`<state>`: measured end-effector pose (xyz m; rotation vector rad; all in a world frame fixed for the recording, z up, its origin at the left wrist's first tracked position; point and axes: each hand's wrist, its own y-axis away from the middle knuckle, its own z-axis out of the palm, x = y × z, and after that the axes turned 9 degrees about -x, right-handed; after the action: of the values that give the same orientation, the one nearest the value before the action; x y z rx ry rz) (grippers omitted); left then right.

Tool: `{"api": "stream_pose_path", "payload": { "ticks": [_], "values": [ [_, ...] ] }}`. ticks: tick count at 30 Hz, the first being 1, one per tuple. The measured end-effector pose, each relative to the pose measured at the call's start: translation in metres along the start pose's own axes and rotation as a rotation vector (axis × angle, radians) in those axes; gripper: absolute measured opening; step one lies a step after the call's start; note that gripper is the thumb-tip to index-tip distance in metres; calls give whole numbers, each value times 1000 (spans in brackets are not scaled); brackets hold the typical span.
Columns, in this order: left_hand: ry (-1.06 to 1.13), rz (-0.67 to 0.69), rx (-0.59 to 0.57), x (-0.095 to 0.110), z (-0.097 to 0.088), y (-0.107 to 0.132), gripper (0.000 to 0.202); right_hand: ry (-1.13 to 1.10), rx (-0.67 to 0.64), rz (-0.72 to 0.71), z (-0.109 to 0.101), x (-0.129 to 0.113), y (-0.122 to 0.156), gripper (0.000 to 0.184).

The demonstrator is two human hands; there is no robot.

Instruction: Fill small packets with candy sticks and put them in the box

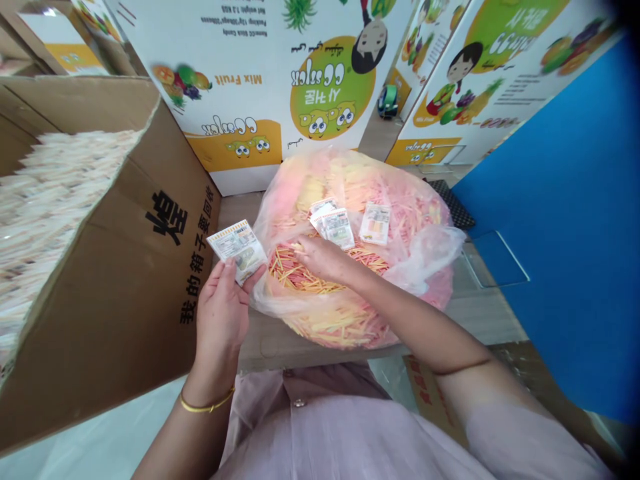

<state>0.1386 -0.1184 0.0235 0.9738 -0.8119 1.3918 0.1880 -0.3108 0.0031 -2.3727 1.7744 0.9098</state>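
Note:
My left hand [227, 293] pinches a small printed sachet [241, 250] at its lower edge, left of a large clear plastic bag [420, 250]. The bag is full of thin pink and yellow candy sticks [305, 279] and stands open at its near side. Over that opening, my right hand [320, 257] is closed, with a pale yellowish bit, seemingly candy sticks, showing at the fingertips. Just beyond it a few printed sachets [336, 228] overlap on top of the bag. Another sachet [375, 223] lies apart, to their right.
At left stands a tall brown carton [125, 267] holding many stacked sachets [65, 180]. White printed cartons [250, 80] line the back. A tape roll [387, 101] sits between cartons. A blue panel [565, 233] borders the right, near a wire frame [500, 260].

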Motion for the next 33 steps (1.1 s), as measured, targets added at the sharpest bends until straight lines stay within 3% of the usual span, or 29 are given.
{"api": "stream_pose_path", "payload": {
  "ticks": [3, 9, 13, 20, 23, 27, 33],
  "values": [
    [-3, 15, 33, -1, 3, -1, 15, 9, 74, 8, 0, 3, -2, 35],
    [-16, 2, -5, -2, 9, 2, 19, 135, 93, -69, 19, -14, -16, 38],
    [-21, -2, -13, -2, 5, 1, 23, 105, 30, -49, 10, -11, -9, 38],
    [-4, -22, -64, -5, 7, 4, 21, -47, -96, -78, -7, 22, 18, 39],
    [-3, -43, -89, -7, 12, 7, 22, -97, -44, -47, -5, 31, 22, 38],
    [-23, -52, -140, -7, 17, 11, 25, -245, 31, -156, -1, 37, 23, 36],
    [-46, -208, -252, -16, 22, 13, 34, -404, 45, -260, -3, 41, 26, 46]
  ]
}}
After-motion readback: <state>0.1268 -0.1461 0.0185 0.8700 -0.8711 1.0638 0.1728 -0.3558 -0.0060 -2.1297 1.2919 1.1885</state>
